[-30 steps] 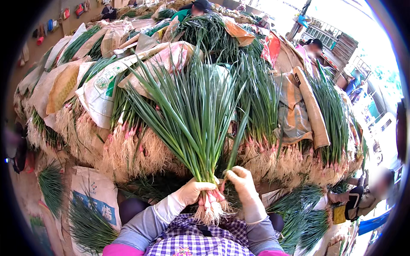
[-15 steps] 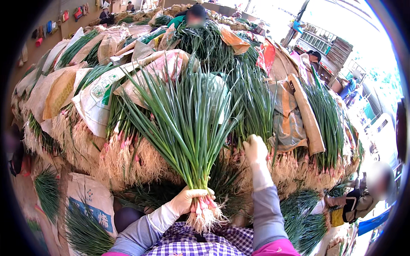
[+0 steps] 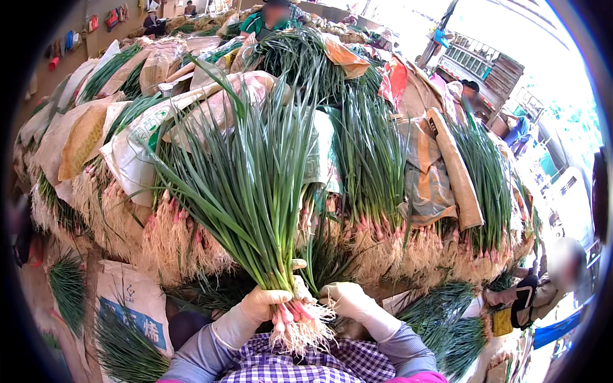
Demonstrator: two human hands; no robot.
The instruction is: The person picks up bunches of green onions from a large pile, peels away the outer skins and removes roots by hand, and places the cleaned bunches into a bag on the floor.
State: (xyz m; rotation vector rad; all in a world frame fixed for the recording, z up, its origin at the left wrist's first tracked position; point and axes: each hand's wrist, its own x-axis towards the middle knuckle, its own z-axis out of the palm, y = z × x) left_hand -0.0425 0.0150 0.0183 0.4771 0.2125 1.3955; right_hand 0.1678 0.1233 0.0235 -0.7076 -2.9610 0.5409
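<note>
My left hand (image 3: 263, 304), in a pale glove, is wrapped round a thick bunch of scallions (image 3: 265, 191) just above their pink bulbs. The long green leaves fan upward, and the pale roots (image 3: 297, 338) hang below the fist. Close beside the bulbs, my right hand (image 3: 348, 300), gloved too, has its fingers closed. Thin green scallion stalks (image 3: 311, 265) rise from its fingertips; their lower ends are mostly hidden. In front of both hands, a big heap of scallions (image 3: 373, 172) lies with its roots toward me.
Woven sacks (image 3: 143, 143) cover parts of the heap. Loose scallions lie low on the left (image 3: 128, 348) and right (image 3: 440, 325). A white and blue sack (image 3: 131, 293) is at the left. One person (image 3: 543, 293) sits at the right; others are behind the heap.
My right hand has come from the heap's root edge down and left to beside the held bunch. The bunch has shifted slightly left and tilts more to the left.
</note>
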